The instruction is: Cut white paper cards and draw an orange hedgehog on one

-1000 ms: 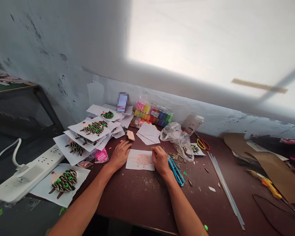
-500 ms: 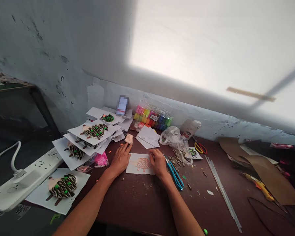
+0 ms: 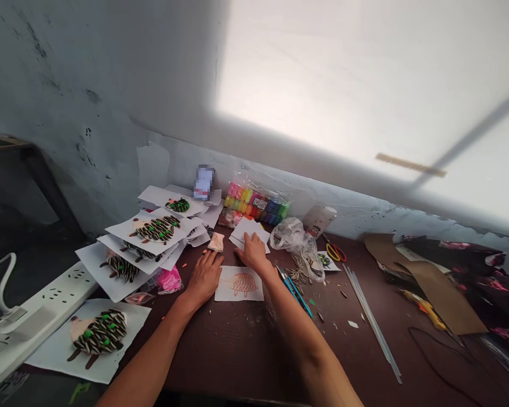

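On the brown table lies a white sheet with an orange hedgehog drawing (image 3: 242,284). My left hand (image 3: 204,276) rests flat at its left edge, fingers stretched forward and holding nothing. Just beyond those fingertips is a lump of pale peach clay (image 3: 216,242). My right hand (image 3: 253,252) reaches past the drawing with fingers spread, its fingertips on a small stack of blank white paper (image 3: 241,230). Beside my right forearm lie blue-handled tools (image 3: 296,293), partly hidden by the arm. Sunflower seeds (image 3: 297,275) are heaped close by.
Hedgehog pictures made with seeds (image 3: 156,228) are piled at the left, near a white power strip (image 3: 46,316). Coloured clay (image 3: 257,204) stands at the back. To the right are scissors (image 3: 336,252), clear glue sticks (image 3: 373,325) and a yellow glue gun (image 3: 426,311).
My right hand has left the right edge of the drawing and moved forward onto the blank paper. My left hand stays beside the drawing. The whole view has shifted slightly.
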Motion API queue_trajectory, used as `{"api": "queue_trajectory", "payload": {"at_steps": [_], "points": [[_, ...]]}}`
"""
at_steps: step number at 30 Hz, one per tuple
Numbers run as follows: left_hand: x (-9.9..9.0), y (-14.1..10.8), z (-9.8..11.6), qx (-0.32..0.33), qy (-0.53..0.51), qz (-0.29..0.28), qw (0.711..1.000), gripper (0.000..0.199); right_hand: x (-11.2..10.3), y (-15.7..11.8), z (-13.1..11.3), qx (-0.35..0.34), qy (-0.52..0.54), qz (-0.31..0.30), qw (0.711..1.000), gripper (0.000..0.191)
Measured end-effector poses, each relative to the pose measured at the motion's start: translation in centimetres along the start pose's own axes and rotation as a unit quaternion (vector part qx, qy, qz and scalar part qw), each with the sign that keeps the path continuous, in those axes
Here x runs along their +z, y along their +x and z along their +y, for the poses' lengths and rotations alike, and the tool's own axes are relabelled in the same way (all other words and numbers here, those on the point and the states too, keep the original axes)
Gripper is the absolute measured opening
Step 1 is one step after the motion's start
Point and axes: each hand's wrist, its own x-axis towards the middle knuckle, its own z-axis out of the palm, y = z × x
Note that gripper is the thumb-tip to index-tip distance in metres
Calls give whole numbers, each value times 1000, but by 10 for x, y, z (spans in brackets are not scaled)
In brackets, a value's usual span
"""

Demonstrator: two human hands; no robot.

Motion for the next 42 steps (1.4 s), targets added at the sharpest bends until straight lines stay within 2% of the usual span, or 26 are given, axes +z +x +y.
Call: {"api": "queue_trajectory", "payload": {"at_steps": [3, 4, 9, 16, 18, 21, 23, 25, 33, 42], "points": [[0, 0, 0, 3, 6, 2, 1000, 39, 1, 3, -5, -14, -35, -34, 999, 36], [-1, 0, 0, 3, 6, 0, 1000, 38, 2, 3, -6, -20, -41, -39, 998, 34], [-3, 2, 2, -5, -3, -14, 1000, 38, 1, -1, -5, -42, -50, -44, 997, 37], [-2, 1, 1, 2, 2, 1, 1000, 38, 3, -19, -9, -99, -33, -39, 994, 31], [-3, 1, 2, 4, -2, 0, 1000, 38, 4, -21, -9, -80, -24, -15, 996, 32], [-6, 2, 2, 5, -6, -7, 1000, 37, 7, -19, -7, 22, -15, 18, 999, 37], [-7, 2, 2, 2, -5, -14, 1000, 37, 8, -16, -4, 84, -12, 5, 996, 43], [-9, 3, 3, 1, -2, -19, 1000, 37, 10, -15, -3, 106, -11, -12, 994, 45], [-9, 3, 4, -2, 11, -21, 1000, 36, 3, -29, -6, 33, -30, -21, 999, 41], [-17, 4, 8, -19, 38, -59, 997, 41, 4, -23, -18, 34, -29, -17, 999, 43]]}}
